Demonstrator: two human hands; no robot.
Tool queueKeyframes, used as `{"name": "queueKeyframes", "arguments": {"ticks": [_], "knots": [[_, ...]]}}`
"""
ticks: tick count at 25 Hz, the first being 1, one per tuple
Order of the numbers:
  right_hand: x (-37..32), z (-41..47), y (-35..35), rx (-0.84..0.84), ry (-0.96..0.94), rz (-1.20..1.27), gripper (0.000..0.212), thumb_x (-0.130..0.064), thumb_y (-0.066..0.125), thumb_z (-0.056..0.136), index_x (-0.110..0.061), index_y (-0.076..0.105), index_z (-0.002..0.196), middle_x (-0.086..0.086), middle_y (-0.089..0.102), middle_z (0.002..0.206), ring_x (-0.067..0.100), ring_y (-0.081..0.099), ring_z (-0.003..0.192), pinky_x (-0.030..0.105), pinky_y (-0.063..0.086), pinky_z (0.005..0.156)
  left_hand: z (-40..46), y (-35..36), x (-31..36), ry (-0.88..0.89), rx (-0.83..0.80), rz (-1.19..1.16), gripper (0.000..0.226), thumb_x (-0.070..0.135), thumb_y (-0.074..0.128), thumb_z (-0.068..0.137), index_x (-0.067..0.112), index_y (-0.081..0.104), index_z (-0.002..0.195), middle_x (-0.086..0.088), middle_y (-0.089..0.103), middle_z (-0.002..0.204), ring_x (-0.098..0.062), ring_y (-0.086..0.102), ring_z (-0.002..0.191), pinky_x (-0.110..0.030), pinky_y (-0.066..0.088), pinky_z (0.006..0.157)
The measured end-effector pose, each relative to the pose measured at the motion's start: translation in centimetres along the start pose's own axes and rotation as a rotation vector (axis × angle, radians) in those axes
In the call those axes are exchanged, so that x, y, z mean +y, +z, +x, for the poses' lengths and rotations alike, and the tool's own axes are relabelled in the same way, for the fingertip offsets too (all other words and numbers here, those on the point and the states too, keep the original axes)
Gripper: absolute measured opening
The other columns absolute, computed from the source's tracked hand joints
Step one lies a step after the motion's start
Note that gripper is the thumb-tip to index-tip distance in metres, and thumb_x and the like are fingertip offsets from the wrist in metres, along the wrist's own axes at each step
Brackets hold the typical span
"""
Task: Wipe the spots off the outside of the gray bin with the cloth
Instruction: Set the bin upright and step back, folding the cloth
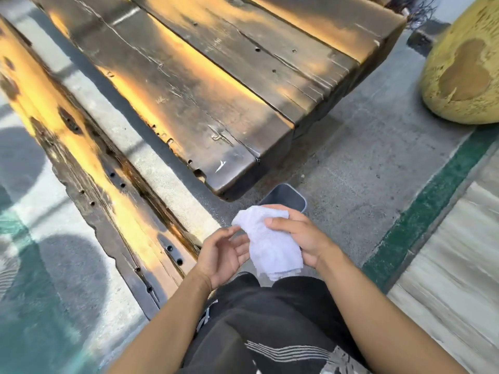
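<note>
White cloth is bunched in the right hand, gripped; left hand is open, fingertips touching it. Gray bin sits on the floor just beyond, mostly hidden. Advise a firm pad, then steadying the bin.

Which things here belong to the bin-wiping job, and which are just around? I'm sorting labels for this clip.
Belongs to the job:
- gray bin, on the floor, partly hidden behind the hands
- white cloth, bunched in the right hand
- left hand, open beside the cloth

Just around:
- dark wooden table
- wooden bench
- large yellow rounded object
</note>
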State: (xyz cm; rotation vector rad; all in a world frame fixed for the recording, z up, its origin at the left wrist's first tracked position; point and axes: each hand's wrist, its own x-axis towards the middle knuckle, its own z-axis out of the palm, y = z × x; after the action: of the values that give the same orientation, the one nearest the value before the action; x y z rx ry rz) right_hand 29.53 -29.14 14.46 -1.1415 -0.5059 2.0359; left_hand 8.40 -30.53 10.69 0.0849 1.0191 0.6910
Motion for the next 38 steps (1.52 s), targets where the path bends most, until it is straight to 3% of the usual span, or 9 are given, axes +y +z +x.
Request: {"name": "queueKeyframes", "arguments": {"ticks": [2, 4, 8, 11, 17, 22, 27, 30, 38], "knots": [[-2.3, 1.1, -0.1, -0.072, 0.057, 0.041, 0.045, -0.006, 0.067, 0.086, -0.002, 0.061, 0.130, 0.017, 0.072, 0.115, 0.029, 0.070, 0.105, 0.040, 0.060, 0.089, 1.0, 1.7, 0.8, 0.031, -0.072, -0.134, 0.090, 0.018, 0.061, 0.064, -0.001, 0.041, 0.149, -0.031, 0.035, 0.155, -0.050, 0.034, 0.145, -0.055, 0.022, 0.122], [-4.0, 2.3, -0.6, -0.104, 0.107, 0.061, 0.047, -0.006, 0.066, 0.088, -0.002, 0.059, 0.134, 0.019, 0.070, 0.122, 0.031, 0.068, 0.112, 0.042, 0.058, 0.093, 2.2, 2.8, 1.8, 0.048, -0.112, -0.232, 0.089, 0.015, 0.054, 0.061, 0.000, 0.040, 0.148, -0.027, 0.025, 0.159, -0.046, 0.021, 0.152, -0.060, 0.015, 0.123], [-6.1, 5.6, -1.8, -0.026, 0.136, 0.042, 0.043, -0.006, 0.066, 0.092, 0.003, 0.059, 0.133, 0.026, 0.065, 0.131, 0.039, 0.062, 0.124, 0.054, 0.048, 0.106, 4.2, 3.6, 4.0, 0.087, -0.072, -0.286, 0.061, 0.007, 0.049, 0.070, 0.000, 0.052, 0.131, -0.026, 0.042, 0.153, -0.045, 0.038, 0.143, -0.063, 0.026, 0.119], [-6.6, 8.9, -2.4, 0.232, 0.178, -0.035, 0.031, -0.004, 0.070, 0.090, 0.005, 0.066, 0.120, 0.027, 0.071, 0.118, 0.040, 0.071, 0.108, 0.058, 0.053, 0.099, 6.1, 2.7, 5.7, 0.103, -0.034, -0.211, 0.057, -0.003, 0.052, 0.077, 0.003, 0.053, 0.133, -0.034, 0.050, 0.145, -0.048, 0.048, 0.135, -0.065, 0.038, 0.111], [-7.0, 16.4, -1.3, 0.400, 0.298, -0.073, 0.021, 0.005, 0.070, 0.086, 0.009, 0.070, 0.107, 0.027, 0.075, 0.103, 0.038, 0.075, 0.091, 0.050, 0.061, 0.080, 11.6, 0.1, 12.4, 0.005, 0.051, -0.054, 0.047, -0.010, 0.044, 0.078, 0.000, 0.060, 0.120, -0.029, 0.066, 0.123, -0.044, 0.064, 0.113, -0.060, 0.050, 0.100], [-7.5, 22.1, 0.6, 0.416, 0.440, -0.081, 0.029, 0.002, 0.065, 0.092, 0.011, 0.064, 0.120, 0.030, 0.071, 0.115, 0.043, 0.069, 0.109, 0.058, 0.054, 0.096, 14.0, -2.1, 19.2, -0.084, 0.083, 0.081, 0.048, -0.013, 0.038, 0.077, 0.003, 0.063, 0.114, -0.024, 0.069, 0.113, -0.040, 0.068, 0.101, -0.053, 0.057, 0.087], [-6.1, 25.1, 2.0, 0.425, 0.295, -0.071, 0.024, -0.009, 0.053, 0.104, -0.015, 0.056, 0.127, 0.017, 0.071, 0.123, 0.035, 0.068, 0.113, 0.057, 0.054, 0.096, 14.8, -3.2, 21.5, -0.151, 0.069, 0.145, 0.025, -0.002, 0.056, 0.097, 0.005, 0.070, 0.116, -0.023, 0.076, 0.115, -0.039, 0.072, 0.105, -0.055, 0.055, 0.097], [-6.0, 26.5, 2.0, 0.434, 0.282, -0.314, 0.023, -0.023, 0.059, 0.102, -0.023, 0.058, 0.124, 0.013, 0.072, 0.118, 0.032, 0.071, 0.106, 0.052, 0.059, 0.091, 16.4, -3.1, 21.5, -0.066, 0.260, 0.230, 0.029, 0.001, 0.058, 0.099, 0.004, 0.064, 0.127, -0.023, 0.076, 0.116, -0.040, 0.073, 0.106, -0.060, 0.055, 0.096], [-9.3, 32.7, 1.4, 0.386, 0.277, -0.611, 0.035, -0.003, 0.062, 0.094, -0.006, 0.059, 0.129, 0.008, 0.070, 0.114, 0.028, 0.068, 0.103, 0.038, 0.056, 0.092, 18.7, -3.1, 21.6, 0.006, 0.494, 0.186, 0.039, 0.013, 0.054, 0.103, 0.014, 0.050, 0.142, -0.010, 0.072, 0.120, -0.035, 0.070, 0.109, -0.067, 0.055, 0.091]]}}
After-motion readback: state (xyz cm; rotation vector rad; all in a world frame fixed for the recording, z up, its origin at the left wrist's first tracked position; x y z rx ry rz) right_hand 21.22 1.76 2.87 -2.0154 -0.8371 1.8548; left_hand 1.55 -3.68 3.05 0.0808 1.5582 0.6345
